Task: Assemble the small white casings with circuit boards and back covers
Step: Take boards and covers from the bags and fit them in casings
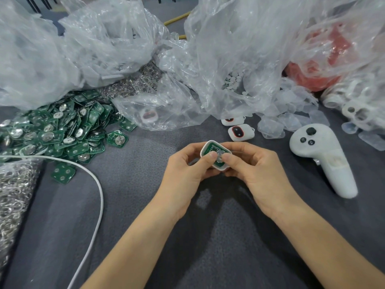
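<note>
A small white casing (205, 147) with a green circuit board (214, 148) lying inside it is held above the grey table between both hands. My left hand (187, 174) grips its left side, thumb pressing on the board. My right hand (252, 170) grips the right side, thumb on the board's round silver battery. A big heap of green circuit boards (58, 132) lies at the left. Two assembled white casings (240, 132) with red-ringed faces lie just beyond my hands. White round covers (233, 79) show inside a clear bag at the back.
Crumpled clear plastic bags (104, 44) fill the back. A white controller (323, 157) lies at the right, a white cable (98, 184) curves across the left, metal rings (14, 184) pile at the left edge, and a red bag (325, 59) sits back right.
</note>
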Demonstrator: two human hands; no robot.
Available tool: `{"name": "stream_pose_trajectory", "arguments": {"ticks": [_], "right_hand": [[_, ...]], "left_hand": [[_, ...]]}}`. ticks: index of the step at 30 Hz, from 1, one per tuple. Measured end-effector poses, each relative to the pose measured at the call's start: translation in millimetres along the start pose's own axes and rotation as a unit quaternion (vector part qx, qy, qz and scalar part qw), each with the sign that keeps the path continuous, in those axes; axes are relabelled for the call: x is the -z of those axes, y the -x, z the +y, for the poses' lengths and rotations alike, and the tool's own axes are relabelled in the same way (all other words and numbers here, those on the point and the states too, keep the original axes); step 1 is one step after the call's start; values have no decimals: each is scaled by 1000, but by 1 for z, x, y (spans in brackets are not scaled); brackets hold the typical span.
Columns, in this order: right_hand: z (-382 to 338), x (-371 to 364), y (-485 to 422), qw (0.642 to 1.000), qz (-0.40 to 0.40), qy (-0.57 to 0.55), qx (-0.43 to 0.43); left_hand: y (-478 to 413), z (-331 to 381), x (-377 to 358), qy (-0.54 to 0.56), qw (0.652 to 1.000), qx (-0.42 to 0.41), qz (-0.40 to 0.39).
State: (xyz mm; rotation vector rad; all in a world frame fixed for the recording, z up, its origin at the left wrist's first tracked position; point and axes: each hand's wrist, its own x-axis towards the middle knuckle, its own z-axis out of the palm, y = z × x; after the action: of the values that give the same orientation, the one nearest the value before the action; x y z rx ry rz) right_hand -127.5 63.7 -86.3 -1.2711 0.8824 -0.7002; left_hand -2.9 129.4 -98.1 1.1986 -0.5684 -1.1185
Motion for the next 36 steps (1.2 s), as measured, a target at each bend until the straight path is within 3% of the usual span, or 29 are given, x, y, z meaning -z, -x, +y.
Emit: {"name": "stream_pose_trajectory", "arguments": {"ticks": [13, 18, 21, 26, 30, 33, 36], "right_hand": [[-3, 2, 5, 998, -1, 51, 28], [0, 0, 3, 993, 51, 84, 68], [-15, -13, -6, 975, 83, 146, 144], [-64, -89, -42, 944, -21, 201, 262], [-103, -173, -90, 890, -107, 290, 336], [-128, -235, -135, 846, -112, 350, 387], [-140, -276, -181, 822, -98, 410, 383]], "left_hand": [[-1, -8, -3, -26, 1000, -6, -3], [-7, -7, -2, 10, 999, 3, 45], [-16, 7, 9, 47, 995, 4, 87], [-22, 13, 23, 87, 992, 5, 89], [-27, 9, 28, 76, 994, 2, 84], [-32, 10, 34, 41, 995, -52, 74], [-38, 14, 43, 15, 992, -81, 97]]}}
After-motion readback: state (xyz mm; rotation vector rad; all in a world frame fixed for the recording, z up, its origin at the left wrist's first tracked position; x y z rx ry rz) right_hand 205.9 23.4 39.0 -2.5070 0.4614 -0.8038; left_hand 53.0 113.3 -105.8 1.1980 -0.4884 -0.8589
